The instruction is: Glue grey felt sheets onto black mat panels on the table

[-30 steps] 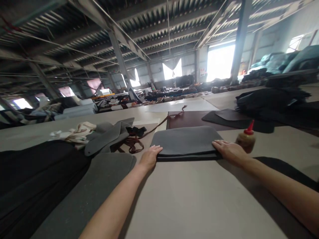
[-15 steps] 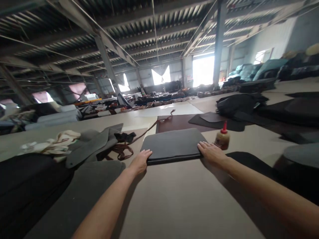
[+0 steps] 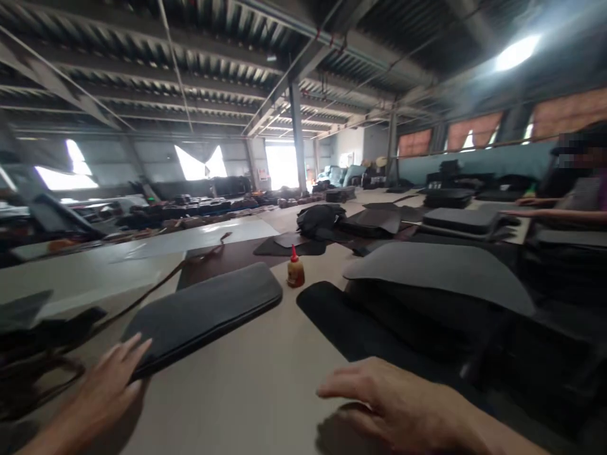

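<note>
A stack of dark grey, round-cornered sheets lies flat on the pale tabletop. At its near left corner is my left hand, fingers spread, the fingertips on or just above the top sheet. My right hand hovers over the table to the right, away from the stack, its fingers apart and loosely bent with nothing in them. Beyond it stands an upright glue bottle with a red nozzle and amber contents. A black piece and a large pile of grey pieces lie to the right.
A brown strap trails across the left of the table near dark scraps. Dark bundles sit farther back. At the far right a co-worker stands by another stack.
My view has swung to the right. My right hand has left the stack's right edge and come back toward me. My left hand stays at the stack's left corner, fingers now more spread.
</note>
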Tool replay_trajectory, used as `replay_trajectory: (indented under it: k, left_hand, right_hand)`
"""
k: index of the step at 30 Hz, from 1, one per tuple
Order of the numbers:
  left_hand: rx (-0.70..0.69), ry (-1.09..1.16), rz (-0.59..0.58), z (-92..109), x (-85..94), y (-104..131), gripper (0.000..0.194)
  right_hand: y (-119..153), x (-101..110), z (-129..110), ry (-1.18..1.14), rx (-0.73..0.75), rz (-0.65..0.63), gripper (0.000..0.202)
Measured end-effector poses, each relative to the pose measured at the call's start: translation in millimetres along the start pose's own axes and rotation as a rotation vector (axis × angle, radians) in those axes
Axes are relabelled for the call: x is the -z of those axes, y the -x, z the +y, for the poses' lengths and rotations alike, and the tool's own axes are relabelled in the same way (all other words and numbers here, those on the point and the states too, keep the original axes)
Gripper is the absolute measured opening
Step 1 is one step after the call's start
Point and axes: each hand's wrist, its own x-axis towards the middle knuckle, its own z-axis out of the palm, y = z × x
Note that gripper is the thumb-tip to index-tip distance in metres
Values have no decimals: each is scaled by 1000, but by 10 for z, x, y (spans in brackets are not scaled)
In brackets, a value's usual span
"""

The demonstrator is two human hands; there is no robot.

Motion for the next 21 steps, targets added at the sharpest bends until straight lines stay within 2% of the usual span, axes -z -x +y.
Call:
replay_trajectory:
  k: [2, 4, 6, 10, 12, 14, 15, 17, 21]
  left_hand:
    - [-74, 114, 62, 181, -77, -168, 56]
    - [-123, 216, 44, 521, -59, -385, 47]
    - [-166, 302, 1, 981, 32, -636, 43]
    - [-192, 586, -115, 2078, 338, -1116, 47]
    - [-106, 864, -207, 2621, 496, -1297, 48]
    - [180, 1202, -342, 3101, 600, -1448, 54]
    - [272, 1268, -383, 3308, 620, -1517, 55]
    - [415, 1362, -437, 3653, 602, -1653, 54]
    - [616, 1521, -483, 4118, 482, -1916, 37]
  right_hand:
    - [421, 40, -14, 7, -118, 209, 31]
    - [818, 39, 53, -5, -161, 433, 27]
    - [1178, 26, 194, -27, -220, 675, 26]
    - [1752, 109, 643, -111, -479, 1268, 31]
    - [1969, 229, 928, -212, -556, 1529, 40]
    - [2138, 368, 1224, -380, -653, 1725, 45]
    - [2201, 435, 1363, -471, -716, 1782, 44]
    - [2282, 547, 1601, -626, -801, 1819, 36]
    - [2304, 709, 1849, -862, -759, 1713, 13]
